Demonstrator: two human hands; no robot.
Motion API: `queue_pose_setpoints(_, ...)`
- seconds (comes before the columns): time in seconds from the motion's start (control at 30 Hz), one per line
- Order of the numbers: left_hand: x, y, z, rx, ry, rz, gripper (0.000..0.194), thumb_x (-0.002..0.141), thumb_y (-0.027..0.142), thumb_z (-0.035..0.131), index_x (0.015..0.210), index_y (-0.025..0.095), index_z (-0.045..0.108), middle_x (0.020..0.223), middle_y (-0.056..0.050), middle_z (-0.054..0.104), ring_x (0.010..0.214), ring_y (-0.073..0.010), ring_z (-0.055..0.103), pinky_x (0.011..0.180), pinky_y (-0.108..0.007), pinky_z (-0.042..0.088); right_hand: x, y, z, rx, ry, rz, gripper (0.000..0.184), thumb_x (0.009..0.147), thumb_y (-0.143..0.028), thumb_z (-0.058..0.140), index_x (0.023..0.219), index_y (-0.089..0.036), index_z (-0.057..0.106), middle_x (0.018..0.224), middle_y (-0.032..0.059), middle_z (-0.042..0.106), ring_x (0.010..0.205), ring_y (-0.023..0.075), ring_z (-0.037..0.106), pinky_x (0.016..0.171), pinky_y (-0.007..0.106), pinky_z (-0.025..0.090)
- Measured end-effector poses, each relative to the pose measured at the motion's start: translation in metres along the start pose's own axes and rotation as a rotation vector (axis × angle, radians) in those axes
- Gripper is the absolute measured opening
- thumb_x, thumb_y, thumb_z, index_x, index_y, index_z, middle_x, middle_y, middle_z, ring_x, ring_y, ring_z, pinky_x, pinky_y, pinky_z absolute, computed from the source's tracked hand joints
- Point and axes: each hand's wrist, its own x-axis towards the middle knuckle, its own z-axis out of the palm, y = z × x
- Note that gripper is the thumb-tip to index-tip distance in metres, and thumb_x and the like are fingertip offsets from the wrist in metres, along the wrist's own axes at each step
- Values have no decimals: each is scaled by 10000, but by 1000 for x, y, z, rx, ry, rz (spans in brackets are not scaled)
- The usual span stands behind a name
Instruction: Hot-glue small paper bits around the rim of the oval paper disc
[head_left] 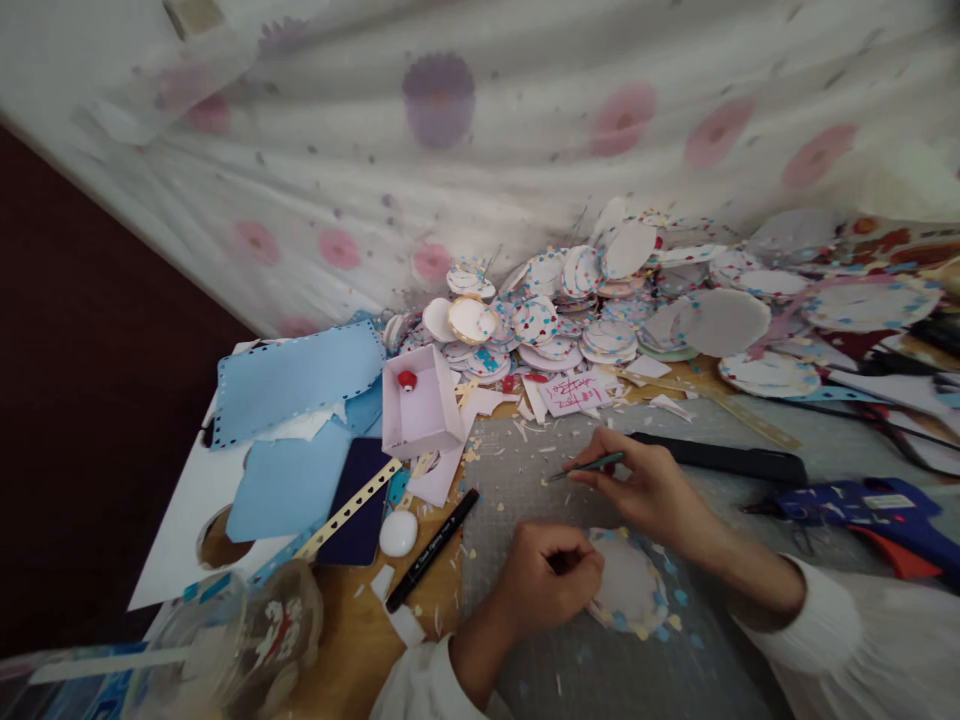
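Note:
My right hand (649,480) pinches slim dark tweezers (596,465), their tip pointing left just over the grey cutting mat (517,470). On the mat below lies a round white paper disc (630,580), edged with small blue and yellow cut-out shapes. My left hand (547,575) is closed, thumb and finger curled together at the disc's left edge. What those fingers hold, if anything, is hidden. Several loose blue and yellow shapes (681,598) are scattered right of the disc.
Many decorated paper discs (555,310) are heaped along the back. To the left are a pink box (424,405), a black marker (433,550), a white round lid (398,533) and blue card (292,480). A black cutter (724,458) and a blue glue gun (855,510) lie right.

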Motion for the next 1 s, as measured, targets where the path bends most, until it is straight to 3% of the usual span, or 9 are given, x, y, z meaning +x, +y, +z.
queue_pose_setpoints(0.13, -1, -3, 1, 4, 13, 23, 343, 770, 375, 602, 513, 182, 483, 485, 44, 385, 482, -84, 319, 468, -232, 241, 2, 1, 1, -25, 16, -18, 127, 808, -364, 728, 748, -257, 692, 728, 2, 762, 619, 196, 674, 576, 315, 512)
queue_pose_setpoints(0.27, -3, -5, 0, 8, 40, 42, 485, 841, 473, 555, 460, 190, 455, 458, 29, 392, 474, -99, 356, 487, -251, 268, -11, 1, -19, -3, 158, -11, 222, 813, -475, 745, 785, -259, 699, 810, 34, 774, 768, 239, 724, 667, 358, 571)
queue_pose_setpoints(0.4, -3, -1, -3, -98, 225, 73, 580, 890, 560, 488, 439, 197, 447, 471, 3, 449, 497, -122, 431, 538, -261, 345, -32, 4, -34, 98, 336, 90, 277, 735, -485, 822, 708, -257, 668, 764, 31, 762, 729, 231, 739, 599, 318, 596)
queue_pose_setpoints(0.47, -2, 2, -5, -123, 324, 51, 528, 886, 533, 527, 487, 186, 530, 492, 15, 444, 510, -120, 414, 542, -255, 347, -41, 4, -36, 150, 376, 135, 278, 726, -450, 839, 694, -256, 643, 756, 26, 762, 716, 224, 747, 571, 293, 601)
queue_pose_setpoints(0.57, 0, 3, -6, -136, 376, 29, 330, 842, 440, 624, 711, 157, 731, 545, 31, 455, 532, -119, 401, 522, -239, 333, -48, -2, -34, 225, 381, 160, 285, 720, -417, 849, 680, -258, 616, 758, 25, 769, 723, 232, 762, 549, 282, 612)
queue_pose_setpoints(0.67, 1, 1, -4, -136, 331, 41, 258, 800, 363, 686, 892, 148, 796, 556, 44, 450, 527, -111, 398, 504, -225, 322, -49, -13, -31, 258, 332, 164, 309, 720, -425, 845, 634, -255, 603, 735, 32, 774, 689, 228, 761, 539, 275, 619)
queue_pose_setpoints(0.77, 1, -2, -2, -125, 297, 35, 247, 787, 337, 710, 923, 152, 802, 544, 54, 443, 512, -102, 388, 497, -218, 317, -48, -21, -29, 284, 281, 167, 325, 720, -435, 845, 603, -248, 606, 688, 31, 757, 659, 220, 756, 544, 266, 619)
queue_pose_setpoints(1.0, 1, -2, 0, -99, 339, 43, 230, 768, 353, 723, 853, 153, 797, 561, 28, 516, 529, -109, 439, 496, -215, 371, -49, -20, -25, 325, 267, 178, 311, 715, -444, 852, 654, -256, 611, 731, 33, 769, 684, 220, 755, 573, 281, 620)
